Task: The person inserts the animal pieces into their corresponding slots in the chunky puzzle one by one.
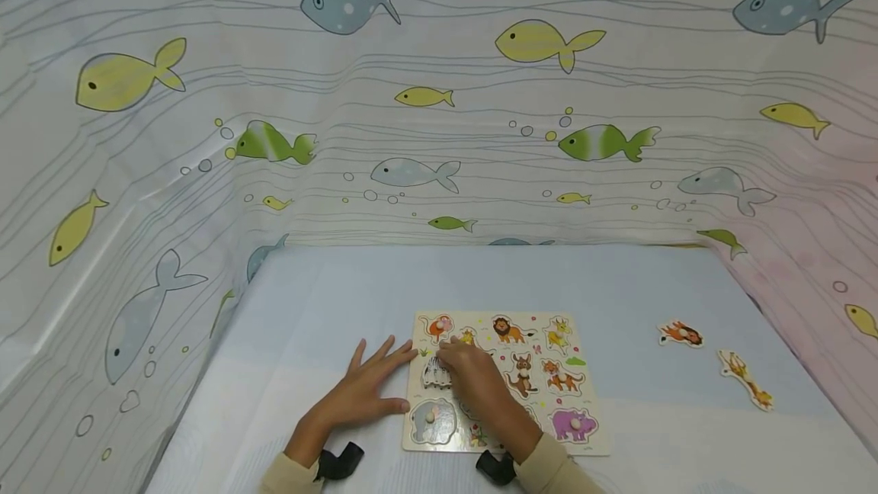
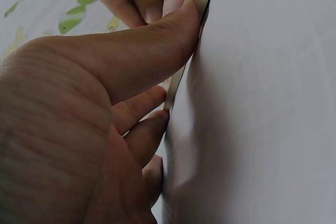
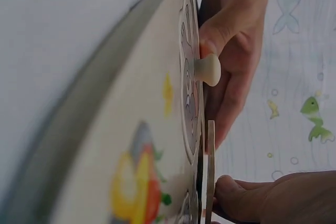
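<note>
A wooden knob puzzle board (image 1: 579, 395) with animal pictures lies flat on the table. With its fingers spread, my left hand (image 1: 370, 387) touches the board's left edge; its thumb (image 2: 181, 11) lies along the wooden side in the left wrist view. My right hand (image 1: 483, 380) pinches the zebra puzzle piece (image 1: 435, 373) at the left of the board, covering its knob. In the right wrist view, that thin piece (image 3: 210, 166) stands slightly off the board's face, fingertips at its outer side. The elephant piece (image 1: 434, 421) sits just below, its knob (image 3: 209, 70) sticking out.
Two loose pieces lie on the table to the right: an orange-brown animal piece (image 1: 681, 333) and a giraffe piece (image 1: 745, 380). The lion (image 1: 509, 330), kangaroo (image 1: 523, 373) and hippo (image 1: 575, 425) are on the board. A fish-patterned curtain (image 1: 480, 120) surrounds the table.
</note>
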Demonstrator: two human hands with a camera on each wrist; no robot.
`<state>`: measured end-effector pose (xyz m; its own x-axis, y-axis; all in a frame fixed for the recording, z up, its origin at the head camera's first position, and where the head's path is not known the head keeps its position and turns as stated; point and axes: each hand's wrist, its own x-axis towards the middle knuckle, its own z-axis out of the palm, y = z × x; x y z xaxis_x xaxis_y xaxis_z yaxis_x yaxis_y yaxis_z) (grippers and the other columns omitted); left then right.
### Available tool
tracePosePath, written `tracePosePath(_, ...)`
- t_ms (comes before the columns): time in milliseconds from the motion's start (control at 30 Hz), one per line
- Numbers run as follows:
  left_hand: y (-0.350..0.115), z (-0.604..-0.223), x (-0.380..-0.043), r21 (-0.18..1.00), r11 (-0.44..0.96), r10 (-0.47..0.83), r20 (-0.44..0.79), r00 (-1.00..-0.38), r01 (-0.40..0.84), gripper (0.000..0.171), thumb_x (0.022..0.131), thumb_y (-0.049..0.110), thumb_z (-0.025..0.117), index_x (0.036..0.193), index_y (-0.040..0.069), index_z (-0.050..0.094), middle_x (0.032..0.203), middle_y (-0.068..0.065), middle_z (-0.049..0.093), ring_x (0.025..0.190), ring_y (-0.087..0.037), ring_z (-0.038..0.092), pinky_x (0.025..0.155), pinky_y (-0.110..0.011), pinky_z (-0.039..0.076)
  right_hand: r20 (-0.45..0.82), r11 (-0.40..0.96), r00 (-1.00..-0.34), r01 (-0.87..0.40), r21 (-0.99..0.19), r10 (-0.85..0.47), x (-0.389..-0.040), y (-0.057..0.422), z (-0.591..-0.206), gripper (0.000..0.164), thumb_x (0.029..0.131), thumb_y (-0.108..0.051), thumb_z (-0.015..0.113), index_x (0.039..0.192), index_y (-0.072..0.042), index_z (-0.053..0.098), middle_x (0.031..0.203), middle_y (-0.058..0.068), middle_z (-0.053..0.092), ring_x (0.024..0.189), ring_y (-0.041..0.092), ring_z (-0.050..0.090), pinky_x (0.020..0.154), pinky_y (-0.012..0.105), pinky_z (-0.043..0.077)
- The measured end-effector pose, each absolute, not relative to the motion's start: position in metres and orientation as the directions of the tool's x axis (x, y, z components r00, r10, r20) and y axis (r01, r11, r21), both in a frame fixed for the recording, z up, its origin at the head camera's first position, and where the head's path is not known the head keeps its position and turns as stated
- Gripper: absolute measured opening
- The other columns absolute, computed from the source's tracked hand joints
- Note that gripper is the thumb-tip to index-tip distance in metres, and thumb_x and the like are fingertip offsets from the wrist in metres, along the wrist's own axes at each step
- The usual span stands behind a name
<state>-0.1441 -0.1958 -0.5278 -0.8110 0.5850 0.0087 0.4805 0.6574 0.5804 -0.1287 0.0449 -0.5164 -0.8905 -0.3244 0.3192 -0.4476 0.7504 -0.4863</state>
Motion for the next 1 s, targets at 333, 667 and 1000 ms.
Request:
tracePosePath(333, -0.1952, -0.5269, -0.1460, 0.574, 0.656, 0.591, 0.012, -0.807, 0.489, 0.082, 0.081, 0.052, 0.074, 0.151, 0.018, 0.045, 0.160, -0.004, 0.039, 0.153, -0.039, 0.023, 0.119, -0.068, -0.008, 0.314, 0.802, -0.888, -0.444, -0.400, -0.335, -0.1294, 0.0411, -0.5196, 0.017, 0.093, -0.010, 0.068, 0.107, -0.011, 0.077, 0.121, 0.006, 0.073, 0.119, 0.026, 0.067, 0.097, 0.040, 0.057)
tracePosePath(667, -0.1955, -0.5285, -0.1461, 0.568, 0.650, 0.597, 0.030, -0.802, 0.506, 0.083, 0.081, 0.054, 0.073, 0.150, 0.018, 0.046, 0.160, -0.005, 0.040, 0.152, -0.040, 0.024, 0.119, -0.069, -0.006, 0.347, 0.822, -0.861, -0.479, -0.309, -0.372, -0.1287, 0.0400, -0.5210, 0.022, 0.086, 0.002, 0.071, 0.103, -0.010, 0.078, 0.116, 0.005, 0.075, 0.113, 0.025, 0.071, 0.095, 0.038, 0.058)
tracePosePath(1000, -0.1960, -0.5272, -0.1446, 0.571, 0.647, 0.597, 0.034, -0.802, 0.505, 0.083, 0.080, 0.051, 0.075, 0.150, 0.017, 0.046, 0.159, -0.007, 0.041, 0.151, -0.041, 0.025, 0.118, -0.070, -0.006, 0.300, 0.833, -0.870, -0.473, -0.286, -0.391, -0.1258, 0.0388, -0.5188, 0.025, 0.090, -0.002, 0.069, 0.114, -0.008, 0.074, 0.123, 0.006, 0.073, 0.117, 0.026, 0.068, 0.095, 0.039, 0.058)
